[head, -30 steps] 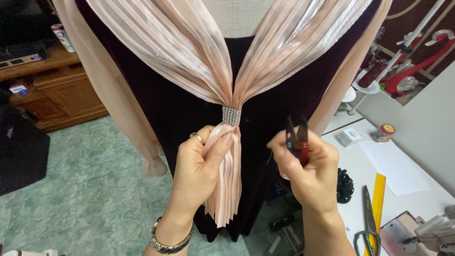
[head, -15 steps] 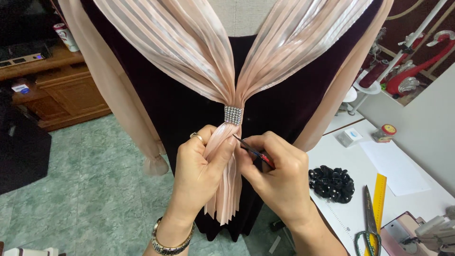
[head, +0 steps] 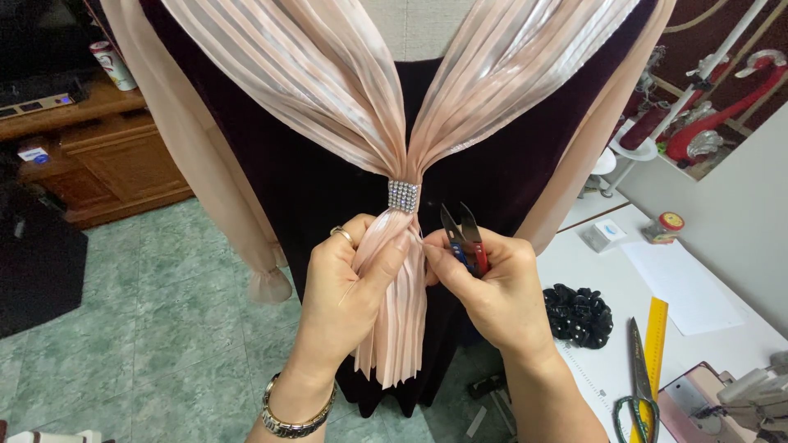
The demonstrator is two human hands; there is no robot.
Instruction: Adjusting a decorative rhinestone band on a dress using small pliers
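Dark velvet dress (head: 312, 180) hangs on a dress form, with a pleated pink satin drape (head: 328, 82) coming down from both shoulders and cinched at centre front by a small rhinestone buckle (head: 403, 196). Drape looks already gathered, threaded through the buckle and hanging as a pleated tail (head: 398, 328) below it, so the main assembly reads as done.

Left hand (head: 349, 275) is clenched on the top of the tail just under the buckle, thumb pressing the pleats flat; ring on one finger, metal bracelet (head: 297, 418) at the wrist. Right hand (head: 492, 283) grasps small thread snips (head: 464, 238), blue and red handles in the palm, blades pointing up and slightly apart, just beside the buckle but not touching the fabric. Fingertips of the right hand meet the left thumb at the pleat edge; a fine thread may be pinched there, too small to tell.

Judgement: what is left is finishing work, trimming stray thread near the buckle. No cut is visible at this point.

On the white bench (head: 607, 369) to the right: black fabric rosette (head: 579, 313), scissors (head: 639, 377), yellow ruler (head: 652, 344), sheet of paper (head: 685, 283). All untouched, well apart from the hands.
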